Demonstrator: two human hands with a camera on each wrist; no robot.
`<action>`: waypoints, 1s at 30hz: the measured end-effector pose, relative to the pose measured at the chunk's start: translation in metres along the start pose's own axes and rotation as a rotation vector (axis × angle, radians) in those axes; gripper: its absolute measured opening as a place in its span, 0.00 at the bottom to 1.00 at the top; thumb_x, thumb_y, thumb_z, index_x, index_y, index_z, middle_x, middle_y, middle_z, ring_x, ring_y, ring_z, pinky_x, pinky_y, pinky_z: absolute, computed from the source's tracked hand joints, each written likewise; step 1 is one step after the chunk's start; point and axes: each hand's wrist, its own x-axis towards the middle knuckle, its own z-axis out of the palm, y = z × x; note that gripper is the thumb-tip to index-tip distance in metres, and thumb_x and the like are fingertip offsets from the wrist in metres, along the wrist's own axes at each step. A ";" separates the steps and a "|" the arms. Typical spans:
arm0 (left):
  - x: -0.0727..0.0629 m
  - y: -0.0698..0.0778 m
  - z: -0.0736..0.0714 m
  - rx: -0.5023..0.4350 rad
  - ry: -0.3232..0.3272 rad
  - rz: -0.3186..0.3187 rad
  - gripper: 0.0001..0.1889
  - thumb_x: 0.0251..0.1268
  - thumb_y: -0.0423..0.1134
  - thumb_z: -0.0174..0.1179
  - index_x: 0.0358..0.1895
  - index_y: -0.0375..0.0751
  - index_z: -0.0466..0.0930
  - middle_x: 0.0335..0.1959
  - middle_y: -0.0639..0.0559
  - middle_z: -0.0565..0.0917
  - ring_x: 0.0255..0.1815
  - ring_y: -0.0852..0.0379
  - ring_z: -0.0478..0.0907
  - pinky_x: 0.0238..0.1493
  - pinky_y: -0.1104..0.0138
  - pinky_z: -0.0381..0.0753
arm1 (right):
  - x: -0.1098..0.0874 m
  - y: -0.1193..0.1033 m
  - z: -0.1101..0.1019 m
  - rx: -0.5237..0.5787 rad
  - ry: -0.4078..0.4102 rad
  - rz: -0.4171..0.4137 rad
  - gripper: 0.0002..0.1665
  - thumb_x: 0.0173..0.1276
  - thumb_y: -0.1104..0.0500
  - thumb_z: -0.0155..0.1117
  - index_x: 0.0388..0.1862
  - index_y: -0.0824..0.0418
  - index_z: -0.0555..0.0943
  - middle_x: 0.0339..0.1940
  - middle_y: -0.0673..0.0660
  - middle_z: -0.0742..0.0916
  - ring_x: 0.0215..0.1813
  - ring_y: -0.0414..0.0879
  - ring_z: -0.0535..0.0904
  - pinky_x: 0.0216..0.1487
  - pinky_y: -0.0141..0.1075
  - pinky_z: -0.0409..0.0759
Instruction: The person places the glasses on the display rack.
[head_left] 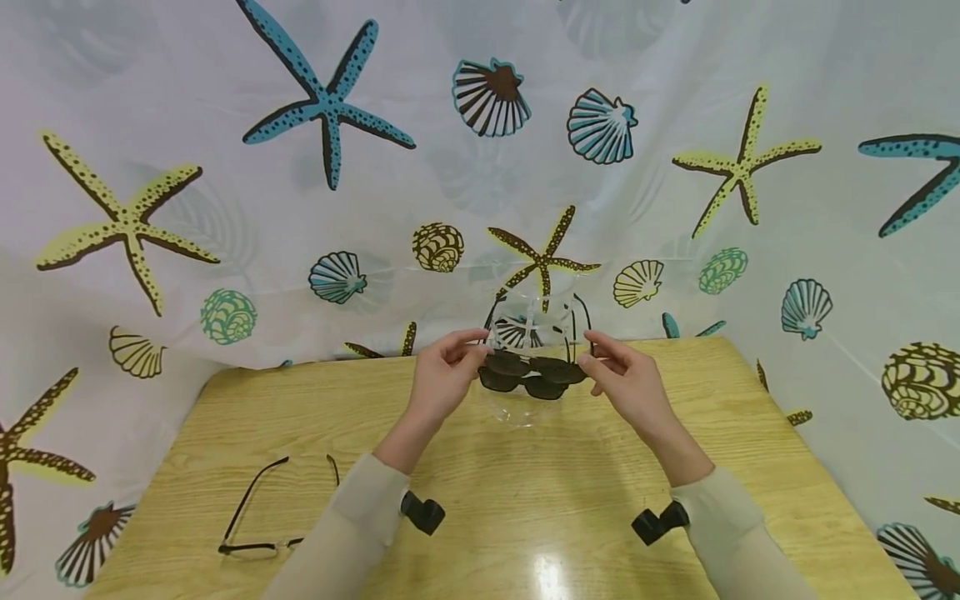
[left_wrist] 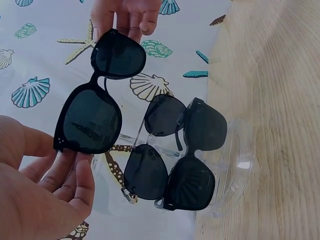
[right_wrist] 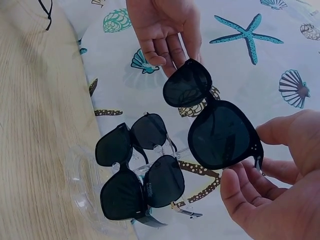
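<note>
A head-worn camera, farthest back, faces forward and down across the wooden table (head_left: 517,492) to the shell-print cloth (head_left: 420,179). The two wrist cameras look from close range past the left hand (left_wrist: 45,185) and the right hand (right_wrist: 285,185), their frames turned sideways: table at right in the left view, at left in the right. All three share the raised sunglasses (left_wrist: 92,120) and clear stand (left_wrist: 244,162), smallest from the head.
</note>
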 end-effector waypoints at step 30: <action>0.021 -0.007 -0.003 0.036 0.004 -0.058 0.21 0.74 0.43 0.68 0.66 0.44 0.85 0.59 0.38 0.88 0.58 0.44 0.86 0.49 0.64 0.85 | 0.021 -0.002 0.014 0.027 0.014 0.031 0.37 0.79 0.54 0.66 0.82 0.60 0.67 0.67 0.67 0.82 0.48 0.33 0.82 0.44 0.28 0.83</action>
